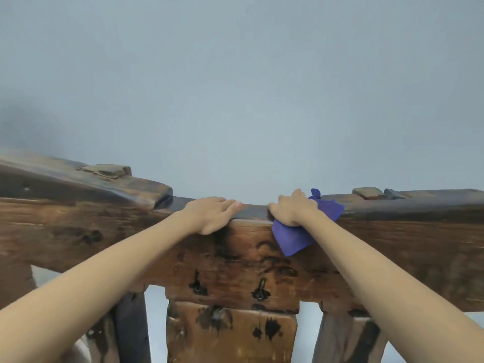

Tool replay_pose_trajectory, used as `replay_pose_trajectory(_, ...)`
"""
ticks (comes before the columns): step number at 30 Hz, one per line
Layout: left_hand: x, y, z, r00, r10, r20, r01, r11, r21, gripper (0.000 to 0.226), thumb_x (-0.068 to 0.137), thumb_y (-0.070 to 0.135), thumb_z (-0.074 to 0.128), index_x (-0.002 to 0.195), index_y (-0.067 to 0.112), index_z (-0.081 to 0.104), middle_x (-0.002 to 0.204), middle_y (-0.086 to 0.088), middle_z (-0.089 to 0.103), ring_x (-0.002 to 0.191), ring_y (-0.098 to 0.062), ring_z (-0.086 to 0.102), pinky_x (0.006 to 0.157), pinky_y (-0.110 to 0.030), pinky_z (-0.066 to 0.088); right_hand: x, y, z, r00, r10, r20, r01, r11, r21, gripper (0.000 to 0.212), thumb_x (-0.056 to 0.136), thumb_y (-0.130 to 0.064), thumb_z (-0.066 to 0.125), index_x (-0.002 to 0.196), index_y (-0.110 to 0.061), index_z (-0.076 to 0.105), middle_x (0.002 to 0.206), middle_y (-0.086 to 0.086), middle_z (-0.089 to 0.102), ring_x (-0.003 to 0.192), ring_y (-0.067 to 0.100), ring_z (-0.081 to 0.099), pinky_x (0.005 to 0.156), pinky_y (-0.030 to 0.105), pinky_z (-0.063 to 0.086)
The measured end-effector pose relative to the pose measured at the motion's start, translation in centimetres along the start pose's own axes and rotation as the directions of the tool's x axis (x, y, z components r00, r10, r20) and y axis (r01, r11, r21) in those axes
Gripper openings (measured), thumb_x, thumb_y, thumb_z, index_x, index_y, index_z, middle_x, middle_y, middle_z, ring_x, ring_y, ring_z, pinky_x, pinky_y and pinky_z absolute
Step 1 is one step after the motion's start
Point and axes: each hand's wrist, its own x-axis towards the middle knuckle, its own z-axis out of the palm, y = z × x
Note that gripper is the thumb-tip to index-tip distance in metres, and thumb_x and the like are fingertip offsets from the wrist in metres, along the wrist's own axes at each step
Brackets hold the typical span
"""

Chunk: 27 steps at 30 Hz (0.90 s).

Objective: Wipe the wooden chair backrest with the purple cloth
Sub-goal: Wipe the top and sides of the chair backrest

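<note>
Wall, pale grey, fills background. Wooden chair backrest spans view, dark stained, top rail running edge to edge. Left hand draped over top edge, fingers relaxed, holding nothing. Right hand presses purple cloth onto top edge, fingers curled over it; cloth corner hangs down front face.

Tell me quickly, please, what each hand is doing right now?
Left hand: open, resting flat on the backrest top edge, holding nothing.
Right hand: pressing the purple cloth onto the top edge, fingers curled over it.
</note>
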Motion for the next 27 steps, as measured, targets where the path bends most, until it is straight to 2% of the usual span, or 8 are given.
replay_pose_trajectory(4,-4.1,-6.3,-2.9,0.994,0.072,-0.079,-0.051,0.969,0.242,0.085,0.094,0.068,-0.007,0.145,0.035,0.052,0.156,0.0,0.049,0.157,-0.022,0.019,0.126,-0.05,0.009,0.6,-1.1,0.2,0.999,0.034,-0.026,-0.031,0.996,0.088,0.053,0.096,-0.058,0.032,0.102,-0.016,0.064,0.117,0.017,0.061,0.098,0.035,0.055,0.079,0.041,0.04)
replay_pose_trajectory(8,-8.8,-15.8,-6.3,0.96,-0.057,-0.273,0.145,0.938,0.315,0.079,0.097,0.063,-0.002,0.139,0.031,0.057,0.152,-0.001,0.052,0.155,-0.026,0.022,0.125,-0.053,0.014,-0.4,-3.3,1.1,0.994,0.005,-0.106,0.01,0.99,0.142,0.045,0.092,-0.053,0.035,0.096,-0.019,0.065,0.116,0.013,0.061,0.096,0.034,0.058,0.083,0.041,0.047)
replay_pose_trajectory(11,-12.4,-24.0,-7.2,0.905,-0.254,-0.342,0.344,0.91,0.233,0.062,0.103,0.054,0.007,0.151,0.033,0.041,0.159,-0.003,0.043,0.152,-0.026,0.024,0.122,-0.056,0.017,-1.8,-8.3,2.1,0.972,-0.019,-0.235,0.063,0.981,0.184,0.04,0.088,-0.041,0.041,0.111,-0.024,0.068,0.124,0.009,0.059,0.098,0.033,0.056,0.078,0.039,0.044)
replay_pose_trajectory(14,-13.9,-28.9,-6.9,0.899,-0.311,-0.309,0.389,0.891,0.235,0.056,0.104,0.044,0.011,0.157,0.034,0.024,0.167,-0.001,0.023,0.153,-0.029,0.014,0.119,-0.062,0.02,-2.8,-13.4,3.1,0.961,-0.04,-0.273,0.111,0.961,0.252,0.051,0.086,-0.032,0.044,0.133,-0.031,0.062,0.14,0.001,0.057,0.119,0.033,0.058,0.083,0.039,0.045)
replay_pose_trajectory(19,-12.0,-30.6,-6.0,0.908,-0.321,-0.27,0.342,0.939,0.034,0.06,0.1,0.059,0.007,0.157,0.042,0.016,0.172,0.0,0.002,0.157,-0.026,-0.017,0.12,-0.061,-0.012,-1.8,-22.0,3.4,0.953,-0.07,-0.293,0.188,0.899,0.397,0.057,0.092,-0.016,0.041,0.145,-0.034,0.05,0.144,-0.002,0.059,0.13,0.031,0.055,0.095,0.041,0.046)
replay_pose_trajectory(23,-11.8,-32.1,-5.3,0.927,-0.204,-0.314,0.236,0.969,0.068,0.074,0.09,0.071,0.0,0.157,0.044,0.014,0.173,0.001,-0.005,0.155,-0.027,-0.025,0.116,-0.061,-0.022,-0.7,-28.5,3.0,0.908,0.157,-0.389,0.239,0.568,0.788,0.057,0.092,-0.001,0.034,0.136,-0.028,0.06,0.136,0.002,0.064,0.124,0.024,0.059,0.107,0.045,0.045)
replay_pose_trajectory(25,-12.0,-32.3,-5.1,0.924,-0.164,-0.345,0.21,0.973,0.1,0.077,0.091,0.074,0.003,0.159,0.04,0.013,0.172,0.0,-0.008,0.154,-0.029,-0.026,0.115,-0.061,-0.024,-0.2,-30.3,2.6,0.866,0.358,-0.349,0.246,0.302,0.921,0.057,0.091,0.002,0.032,0.129,-0.026,0.064,0.133,0.002,0.066,0.115,0.02,0.061,0.094,0.035,0.052)
replay_pose_trajectory(27,-12.2,-32.0,-4.7,0.919,-0.13,-0.373,0.187,0.975,0.122,0.08,0.091,0.076,0.006,0.16,0.038,0.011,0.172,-0.001,-0.008,0.155,-0.03,-0.025,0.113,-0.061,-0.026,-0.4,-31.2,2.2,0.865,0.406,-0.296,0.281,0.098,0.955,0.053,0.095,0.002,0.032,0.133,-0.023,0.061,0.134,0.002,0.064,0.105,0.014,0.061,0.078,0.02,0.048)
